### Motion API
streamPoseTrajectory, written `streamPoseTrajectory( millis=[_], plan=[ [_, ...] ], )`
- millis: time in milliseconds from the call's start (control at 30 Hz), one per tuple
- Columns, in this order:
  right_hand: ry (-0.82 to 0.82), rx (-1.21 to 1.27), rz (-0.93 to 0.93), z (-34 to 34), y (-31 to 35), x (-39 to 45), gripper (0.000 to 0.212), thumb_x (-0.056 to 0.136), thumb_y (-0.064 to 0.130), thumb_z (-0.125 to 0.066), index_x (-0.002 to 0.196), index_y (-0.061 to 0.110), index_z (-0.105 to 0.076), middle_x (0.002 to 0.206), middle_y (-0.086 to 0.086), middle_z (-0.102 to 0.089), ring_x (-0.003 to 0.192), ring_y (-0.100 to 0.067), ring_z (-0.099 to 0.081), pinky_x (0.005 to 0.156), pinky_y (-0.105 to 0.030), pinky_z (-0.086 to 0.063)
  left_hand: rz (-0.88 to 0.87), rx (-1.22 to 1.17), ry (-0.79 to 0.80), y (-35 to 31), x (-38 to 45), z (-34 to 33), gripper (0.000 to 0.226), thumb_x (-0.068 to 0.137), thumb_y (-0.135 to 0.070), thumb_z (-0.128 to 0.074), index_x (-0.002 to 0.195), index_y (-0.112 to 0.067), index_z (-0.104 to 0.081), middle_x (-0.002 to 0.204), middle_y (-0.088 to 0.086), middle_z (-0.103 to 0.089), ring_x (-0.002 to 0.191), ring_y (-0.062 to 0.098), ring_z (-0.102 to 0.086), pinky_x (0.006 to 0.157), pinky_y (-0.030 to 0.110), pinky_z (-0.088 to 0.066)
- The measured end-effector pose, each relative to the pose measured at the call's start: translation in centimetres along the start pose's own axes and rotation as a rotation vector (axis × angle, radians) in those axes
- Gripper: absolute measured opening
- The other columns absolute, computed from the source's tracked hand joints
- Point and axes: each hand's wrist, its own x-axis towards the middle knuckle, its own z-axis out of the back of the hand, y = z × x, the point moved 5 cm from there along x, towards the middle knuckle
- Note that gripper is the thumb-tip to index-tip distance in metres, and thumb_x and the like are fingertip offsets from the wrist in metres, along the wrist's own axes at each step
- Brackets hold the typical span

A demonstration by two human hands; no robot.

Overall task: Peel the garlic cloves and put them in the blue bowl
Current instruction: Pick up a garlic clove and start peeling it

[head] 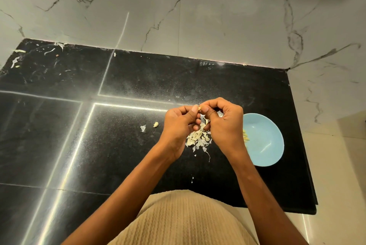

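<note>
Black countertop (138, 78), blue bowl (265, 145) at R holding a few peeled cloves (245, 136). I see left hand (178, 124) & right hand (225, 124) together, both pinching one garlic clove (200, 108) above skin pile (198, 138). Step, I judge: peeling. Next: strip skin, drop clove into bowl. Spare clove (155, 124) lies to L.

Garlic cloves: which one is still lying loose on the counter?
The lone garlic clove left of both hands, on the black counter beside a skin scrap. The others are pinched in the hands or already in the blue bowl.
</note>
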Motion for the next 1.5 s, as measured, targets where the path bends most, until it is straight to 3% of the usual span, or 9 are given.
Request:
streamPoseTrajectory(
  millis=[100,233,433,533,633,733,967,1167,1500],
  plan=[
    [-0.028,-0.029,0.002,0.1,0.1,0.0,0.018,0.094,0.01,-0.071,0.084,0.026,-0.072,0.079,0.015,-0.07,0.076,-0.015,-0.069,0.063,-0.034,-0.059,-0.024,0.019,-0.014,0.1,-0.1,0.0,0.016,0.099,-0.008,-0.057,0.095,0.002,-0.068,0.071,0.003,-0.064,0.062,0.01,-0.059,0.055,0.019,-0.049],
    [-0.065,-0.126,0.13,0.3,1.2,-0.2,0.014,0.09,0.007,-0.074,0.081,0.017,-0.073,0.079,0.01,-0.069,0.079,-0.008,-0.066,0.066,-0.015,-0.049,0.072,-0.051,0.026,0.2,-0.1,0.0,0.021,0.095,-0.02,-0.063,0.093,0.0,-0.067,0.074,0.003,-0.064,0.066,0.011,-0.062,0.057,0.021,-0.052],
    [0.008,-0.146,0.168,0.0,0.9,-0.1,0.014,0.092,0.004,-0.071,0.082,0.013,-0.075,0.08,0.008,-0.069,0.078,-0.007,-0.065,0.068,-0.016,-0.051,0.201,-0.2,0.011,0.6,-0.1,0.0,0.015,0.096,-0.008,-0.059,0.088,0.004,-0.063,0.073,0.008,-0.059,0.06,0.009,-0.057,0.05,0.015,-0.049],
    [0.014,-0.204,0.201,-0.2,0.7,-0.1,0.015,0.093,0.002,-0.067,0.082,0.011,-0.073,0.08,0.007,-0.068,0.077,-0.009,-0.063,0.067,-0.026,-0.053,0.174,-0.167,-0.025,0.9,-0.2,0.1,0.015,0.096,-0.007,-0.059,0.088,0.003,-0.064,0.071,0.006,-0.06,0.059,0.009,-0.057,0.051,0.016,-0.05],
    [-0.026,-0.387,0.352,-0.6,1.4,-0.4,0.021,0.093,0.003,-0.053,0.078,0.01,-0.066,0.078,0.002,-0.063,0.071,-0.014,-0.056,0.057,-0.038,-0.048,0.156,-0.131,-0.053,1.1,-0.3,0.1,0.016,0.098,-0.008,-0.058,0.09,0.003,-0.065,0.069,0.006,-0.06,0.058,0.008,-0.058,0.054,0.016,-0.052],
    [-0.056,-0.58,0.474,-1.1,2.3,-0.7,0.025,0.089,0.013,-0.042,0.076,0.01,-0.062,0.076,-0.002,-0.06,0.068,-0.018,-0.052,0.044,-0.037,-0.043,0.184,-0.22,-0.072,1.3,-0.4,-0.2,0.018,0.1,-0.005,-0.053,0.093,0.005,-0.065,0.071,0.008,-0.061,0.056,0.007,-0.059,0.052,0.015,-0.05],
    [-0.068,-0.405,0.365,-0.8,1.1,-0.6,0.015,0.082,-0.005,-0.063,0.076,0.009,-0.064,0.077,-0.001,-0.061,0.073,-0.017,-0.054,0.059,-0.036,-0.046,0.122,-0.275,-0.185,1.2,-0.3,0.2,0.012,0.093,0.004,-0.06,0.096,0.013,-0.066,0.07,0.011,-0.066,0.06,0.011,-0.062,0.056,0.015,-0.052],
    [-0.07,-0.404,0.396,-1.0,1.0,-0.6,0.014,0.086,-0.001,-0.058,0.077,0.008,-0.063,0.078,-0.002,-0.061,0.072,-0.017,-0.052,0.055,-0.038,-0.045,-0.015,-0.159,-0.27,0.4,-0.9,0.7,0.004,0.082,0.005,-0.073,0.082,0.001,-0.073,0.072,0.009,-0.074,0.064,0.013,-0.07,0.066,0.019,-0.057],
    [-0.116,-0.476,0.4,-1.4,1.0,-0.8,0.014,0.095,0.011,-0.055,0.083,0.009,-0.062,0.085,-0.005,-0.059,0.075,-0.016,-0.052,0.05,-0.04,-0.049,-0.152,-0.108,-0.34,-0.7,-1.2,0.5,0.009,0.082,0.008,-0.074,0.089,0.002,-0.074,0.076,0.012,-0.076,0.073,0.022,-0.075,0.069,0.022,-0.059]
  ],
)
